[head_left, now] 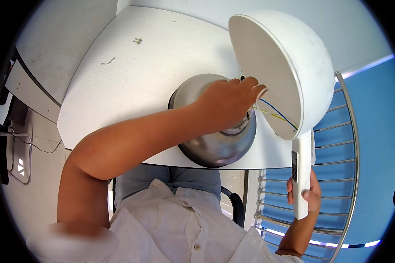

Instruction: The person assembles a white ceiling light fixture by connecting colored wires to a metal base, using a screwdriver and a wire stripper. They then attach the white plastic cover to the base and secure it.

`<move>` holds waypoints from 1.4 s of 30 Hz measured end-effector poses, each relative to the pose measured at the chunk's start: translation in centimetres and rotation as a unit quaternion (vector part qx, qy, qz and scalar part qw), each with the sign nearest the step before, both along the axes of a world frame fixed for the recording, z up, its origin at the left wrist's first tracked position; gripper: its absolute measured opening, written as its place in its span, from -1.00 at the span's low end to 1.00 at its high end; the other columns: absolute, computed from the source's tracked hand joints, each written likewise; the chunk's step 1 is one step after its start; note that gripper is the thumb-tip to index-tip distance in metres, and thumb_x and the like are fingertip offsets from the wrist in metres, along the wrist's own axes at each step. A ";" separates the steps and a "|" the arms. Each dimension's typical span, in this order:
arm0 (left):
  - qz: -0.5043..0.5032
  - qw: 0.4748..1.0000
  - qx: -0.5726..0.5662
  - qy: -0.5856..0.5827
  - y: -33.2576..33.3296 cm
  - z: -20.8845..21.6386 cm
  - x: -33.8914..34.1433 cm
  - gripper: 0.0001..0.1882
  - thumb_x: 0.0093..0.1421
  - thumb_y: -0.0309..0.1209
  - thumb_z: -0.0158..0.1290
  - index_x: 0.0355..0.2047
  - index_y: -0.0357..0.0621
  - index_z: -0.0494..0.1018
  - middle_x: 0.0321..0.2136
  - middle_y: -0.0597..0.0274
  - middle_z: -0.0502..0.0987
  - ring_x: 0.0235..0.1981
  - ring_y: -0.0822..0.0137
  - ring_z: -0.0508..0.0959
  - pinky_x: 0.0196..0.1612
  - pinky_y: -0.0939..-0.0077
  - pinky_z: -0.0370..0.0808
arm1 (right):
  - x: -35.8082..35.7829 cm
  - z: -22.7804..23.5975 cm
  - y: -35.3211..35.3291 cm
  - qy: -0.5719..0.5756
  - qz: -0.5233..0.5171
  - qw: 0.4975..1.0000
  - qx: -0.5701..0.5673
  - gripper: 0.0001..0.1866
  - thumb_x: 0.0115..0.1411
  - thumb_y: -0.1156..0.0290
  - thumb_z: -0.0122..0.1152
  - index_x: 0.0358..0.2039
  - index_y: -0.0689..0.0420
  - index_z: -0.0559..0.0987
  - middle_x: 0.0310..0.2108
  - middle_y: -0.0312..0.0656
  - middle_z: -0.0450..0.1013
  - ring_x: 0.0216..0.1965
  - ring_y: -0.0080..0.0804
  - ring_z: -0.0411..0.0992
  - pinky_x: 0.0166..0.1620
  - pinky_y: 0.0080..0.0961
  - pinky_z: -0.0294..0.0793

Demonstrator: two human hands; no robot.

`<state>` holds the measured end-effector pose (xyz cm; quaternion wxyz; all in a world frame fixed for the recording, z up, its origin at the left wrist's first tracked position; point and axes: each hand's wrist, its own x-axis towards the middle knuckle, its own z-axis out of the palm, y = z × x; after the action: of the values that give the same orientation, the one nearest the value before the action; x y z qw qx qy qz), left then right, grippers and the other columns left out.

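Observation:
My right hand (312, 193) grips the long white handle (299, 193) of a white rounded appliance shell (314, 65), tilted up with its hollow side facing left. A dark panel is set into the handle. A steel bowl-shaped pot (197, 147) with a dark rim lies bottom up on the table, left of the shell. My left hand (228, 105) reaches across over it, fingers curled in a pinch. A pale curved piece (261, 93) shows at the fingertips; what they hold is partly hidden. Blue and yellow-green wires (280, 113) run between the pot's underside and the shell.
The white table (118, 92) has a curved edge close to my lap. Small green bits (138, 41) and thin grey scraps (108, 61) lie on its far left. A metal railing (354, 144) stands at the right by a blue wall. Black chair parts (236, 206) show below.

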<state>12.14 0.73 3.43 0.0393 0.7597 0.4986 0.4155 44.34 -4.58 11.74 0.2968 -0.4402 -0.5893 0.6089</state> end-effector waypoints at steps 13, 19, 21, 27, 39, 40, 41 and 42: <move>-0.041 0.992 0.047 -0.106 0.2 -1.7 -1.7 -0.53 -0.05 -0.46 0.21 -0.11 -0.12 0.31 -0.15 0.09 0.40 -0.19 -0.05 0.47 -0.15 0.16 0.44 | 1.6 -7.7 -1.7 0.028 0.038 0.994 0.102 0.03 -0.13 0.30 0.45 0.28 0.25 0.04 -0.22 -0.10 0.42 -0.24 -0.41 0.46 -0.31 -0.52 0.54; -0.063 0.983 0.171 -0.009 0.5 -0.6 -0.7 -0.72 -0.01 -0.46 0.18 -0.27 -0.12 0.39 -0.20 0.23 0.42 -0.18 0.17 0.47 -0.21 0.29 0.45 | 0.9 -11.5 -1.9 0.105 0.017 0.992 0.075 -0.05 -0.13 0.23 0.44 0.20 0.21 0.09 -0.33 0.01 0.41 -0.43 -0.34 0.46 -0.44 -0.48 0.52; -0.104 0.994 0.041 -0.018 0.2 0.2 -1.2 -0.77 0.02 -0.34 0.18 -0.30 -0.08 0.46 -0.19 0.22 0.44 -0.18 0.20 0.46 -0.11 0.36 0.43 | 0.7 -11.6 -2.1 0.137 -0.008 0.990 0.043 -0.05 -0.13 0.17 0.43 0.18 0.21 0.10 -0.37 0.00 0.41 -0.51 -0.33 0.45 -0.49 -0.49 0.49; -0.233 0.945 -0.113 -0.199 1.4 2.3 -3.9 -0.73 0.17 -0.17 0.09 -0.40 -0.13 0.43 -0.37 0.27 0.42 -0.31 0.36 0.45 -0.21 0.46 0.40 | 1.8 -12.0 -0.8 0.297 0.048 0.951 -0.074 -0.37 -0.02 0.03 0.31 -0.15 0.31 0.39 -0.45 -0.02 0.41 -0.71 -0.34 0.37 -0.62 -0.52 0.29; 0.200 0.972 -0.097 -0.076 4.8 1.1 -3.2 -0.58 0.13 -0.07 0.10 -0.64 -0.17 0.43 -0.47 0.18 0.43 -0.43 0.19 0.48 -0.38 0.31 0.41 | 2.0 -13.0 0.1 0.350 0.114 0.926 -0.083 -0.32 -0.03 0.07 0.31 -0.05 0.33 0.35 -0.43 0.05 0.42 -0.66 -0.27 0.42 -0.58 -0.47 0.33; 0.219 0.970 -0.083 -0.064 4.7 1.0 -2.8 -0.59 0.10 -0.10 0.15 -0.66 -0.18 0.42 -0.48 0.20 0.43 -0.45 0.21 0.48 -0.41 0.34 0.40 | 2.3 -13.0 0.1 0.328 0.107 0.935 -0.077 -0.31 -0.06 0.08 0.33 -0.06 0.33 0.35 -0.43 0.06 0.42 -0.65 -0.26 0.42 -0.56 -0.47 0.36; 0.210 0.976 -0.021 -0.047 4.6 0.9 -2.5 -0.61 0.08 -0.11 0.17 -0.65 -0.17 0.42 -0.47 0.22 0.42 -0.45 0.22 0.49 -0.42 0.34 0.41 | 2.6 -13.0 0.0 0.306 0.099 0.944 -0.072 -0.30 -0.09 0.10 0.35 -0.07 0.33 0.35 -0.44 0.08 0.42 -0.64 -0.25 0.42 -0.55 -0.46 0.38; 0.201 0.978 0.038 -0.030 4.2 0.8 -2.2 -0.63 0.05 -0.13 0.18 -0.64 -0.16 0.43 -0.46 0.24 0.42 -0.45 0.24 0.49 -0.43 0.35 0.42 | 2.8 -13.1 -0.1 0.284 0.092 0.952 -0.068 -0.30 -0.12 0.11 0.37 -0.08 0.32 0.35 -0.44 0.09 0.42 -0.63 -0.24 0.43 -0.54 -0.45 0.41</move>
<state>9.90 4.96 4.27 -0.0592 0.6320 0.6233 0.4566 47.17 -4.63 -1.35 0.3636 -0.2121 -0.4758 0.7723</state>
